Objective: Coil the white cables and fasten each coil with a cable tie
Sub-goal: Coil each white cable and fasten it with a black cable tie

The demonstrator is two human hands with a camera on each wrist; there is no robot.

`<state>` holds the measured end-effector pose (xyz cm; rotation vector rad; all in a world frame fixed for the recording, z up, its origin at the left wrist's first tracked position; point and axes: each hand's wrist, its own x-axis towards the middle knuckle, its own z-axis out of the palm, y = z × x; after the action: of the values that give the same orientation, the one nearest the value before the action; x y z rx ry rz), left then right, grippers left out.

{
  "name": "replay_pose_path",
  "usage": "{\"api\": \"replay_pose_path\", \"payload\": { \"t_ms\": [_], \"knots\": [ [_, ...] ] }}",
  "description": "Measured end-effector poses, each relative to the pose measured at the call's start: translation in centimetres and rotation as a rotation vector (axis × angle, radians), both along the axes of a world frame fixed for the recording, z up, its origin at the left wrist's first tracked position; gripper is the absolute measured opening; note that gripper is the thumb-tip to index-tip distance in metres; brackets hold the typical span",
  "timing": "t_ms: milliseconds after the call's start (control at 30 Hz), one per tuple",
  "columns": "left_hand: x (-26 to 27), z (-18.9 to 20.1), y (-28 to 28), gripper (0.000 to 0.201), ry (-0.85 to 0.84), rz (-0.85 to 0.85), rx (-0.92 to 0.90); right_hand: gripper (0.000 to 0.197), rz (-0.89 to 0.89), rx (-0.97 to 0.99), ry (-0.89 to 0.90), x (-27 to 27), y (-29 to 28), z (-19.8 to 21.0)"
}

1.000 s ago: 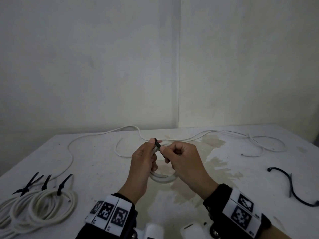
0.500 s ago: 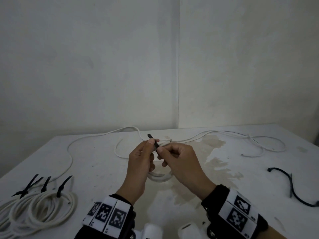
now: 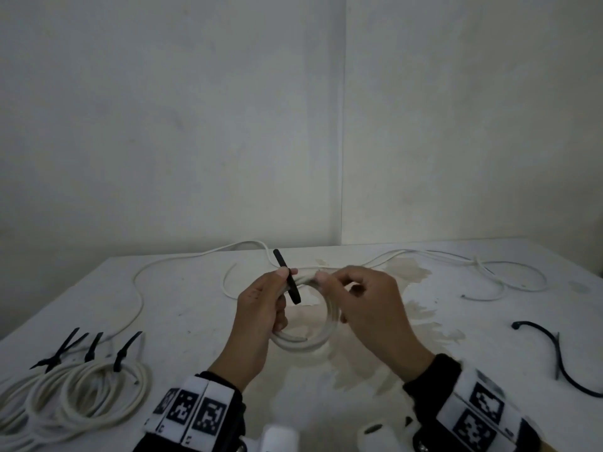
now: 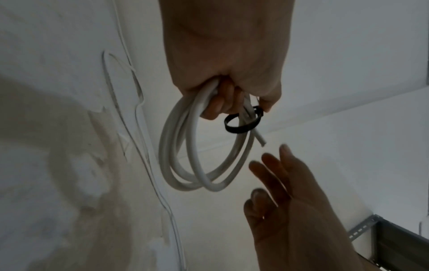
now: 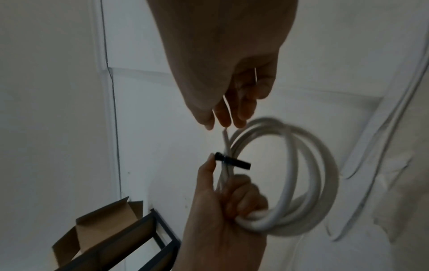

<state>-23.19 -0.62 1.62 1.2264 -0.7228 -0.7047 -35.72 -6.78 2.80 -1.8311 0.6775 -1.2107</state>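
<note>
On the left of the bench [image 3: 182,288], near its front edge, lie finished coils [image 3: 81,396] of white cable, each with a black tie standing up from it. A loose white cable [image 3: 140,282] trails across the bench behind them.

In the middle, above the bench, the left hand [image 3: 261,308] has its fingers [image 5: 241,198] curled tight around one side of a small white coil [image 3: 313,334], which hangs below the fist as a ring. A black cable tie [image 3: 288,277] is looped loosely round the bunched strands just past the fist, and the thumb presses on the tie near its head. The tie's free tail sticks up and away from the person, slanting slightly left; its long axis runs across the strands.

Just to the right, the right hand [image 3: 365,301] hovers beside the top of the coil, fingers loosely bent and holding nothing; from the wrist view its fingertips [image 5: 223,119] sit just above the cable's cut end, apart from the tie. The tail lies to the left of these fingers, past the strands, and the left thumb is nearer to it. I judge that pulling it snug is the step at hand.

Far right on the bench lie another loose cable [image 3: 509,272] and a spare black tie [image 3: 554,350].
</note>
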Motion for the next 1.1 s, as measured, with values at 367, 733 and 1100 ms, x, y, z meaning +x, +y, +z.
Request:
{"api": "replay_pose_path", "payload": {
  "t_ms": [367,733,1100],
  "knots": [
    [-1.2,0.0,0.7,0.022,-0.179,-0.180,0.153,0.012,0.262,-0.001,0.214,0.3,-2.1,1.4],
    [-2.3,0.1,0.7,0.018,-0.273,-0.173,0.160,0.019,0.103,0.053,0.026,0.3,-2.5,3.6],
    [-2.5,0.6,0.2,0.029,-0.320,-0.109,0.121,0.020,0.168,0.000,0.139,0.1,-1.7,2.1]
  ]
}}
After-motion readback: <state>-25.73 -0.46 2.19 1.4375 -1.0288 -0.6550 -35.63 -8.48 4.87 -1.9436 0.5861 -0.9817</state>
